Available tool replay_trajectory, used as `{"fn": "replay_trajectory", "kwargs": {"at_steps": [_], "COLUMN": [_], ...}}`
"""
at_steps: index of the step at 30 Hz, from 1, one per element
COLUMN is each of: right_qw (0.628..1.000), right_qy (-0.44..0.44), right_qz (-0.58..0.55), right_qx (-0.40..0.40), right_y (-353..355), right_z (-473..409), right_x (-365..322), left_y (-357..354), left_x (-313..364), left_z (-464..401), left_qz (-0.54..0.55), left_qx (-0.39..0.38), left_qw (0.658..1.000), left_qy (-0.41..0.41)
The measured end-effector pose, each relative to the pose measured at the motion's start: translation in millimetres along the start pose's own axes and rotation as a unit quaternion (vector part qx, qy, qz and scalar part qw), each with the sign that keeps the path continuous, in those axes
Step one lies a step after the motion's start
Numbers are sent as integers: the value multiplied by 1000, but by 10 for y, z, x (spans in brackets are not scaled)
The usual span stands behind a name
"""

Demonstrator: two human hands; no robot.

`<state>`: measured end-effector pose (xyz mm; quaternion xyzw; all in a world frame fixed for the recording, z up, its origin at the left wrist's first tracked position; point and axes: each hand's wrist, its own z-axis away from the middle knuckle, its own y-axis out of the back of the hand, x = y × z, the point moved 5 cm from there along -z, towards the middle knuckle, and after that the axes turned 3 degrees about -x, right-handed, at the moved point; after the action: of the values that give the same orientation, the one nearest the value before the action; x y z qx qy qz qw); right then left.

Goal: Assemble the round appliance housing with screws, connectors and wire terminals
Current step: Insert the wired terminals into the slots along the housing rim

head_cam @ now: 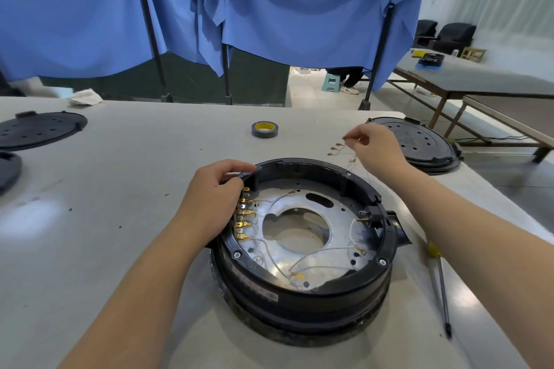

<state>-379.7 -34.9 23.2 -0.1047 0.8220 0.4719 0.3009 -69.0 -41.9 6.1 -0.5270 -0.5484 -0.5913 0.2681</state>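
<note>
The round black housing stands open side up at the middle of the table, showing a silver metal plate with thin white wires. A row of gold terminals lines its left inner wall. My left hand grips the housing's upper left rim, fingers curled over the edge. Behind the housing, my right hand pinches a thin wire raised above the table. Small loose terminals lie beneath it.
A roll of tape lies at the back of the table. A black perforated cover sits at right and another at left. A screwdriver with a yellow handle lies right of the housing. Blue curtains hang behind.
</note>
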Motion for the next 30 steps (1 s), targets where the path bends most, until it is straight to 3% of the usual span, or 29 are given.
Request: {"fn": "replay_trajectory", "kwargs": {"at_steps": [8, 13, 17, 22, 30], "right_qw": [976, 958, 964, 957, 946], "right_qy": [31, 75, 130, 276, 321], "right_qz": [-201, -271, -230, -65, -33], "right_qx": [72, 58, 38, 56, -26], "right_y": [392, 413, 276, 179, -12], "right_z": [277, 682, 989, 1216, 1300], "right_x": [-619, -1093, -1386, -1632, -1682], "left_y": [-4, 6, 12, -5, 13], "left_x": [30, 140, 242, 333, 319], "left_z": [15, 39, 72, 114, 131], "left_qz": [12, 19, 46, 96, 218], "left_qx": [-2, 1, 7, -2, -48], "left_qw": [1000, 999, 997, 991, 975], "left_qy": [-5, -32, -65, -98, -18]}}
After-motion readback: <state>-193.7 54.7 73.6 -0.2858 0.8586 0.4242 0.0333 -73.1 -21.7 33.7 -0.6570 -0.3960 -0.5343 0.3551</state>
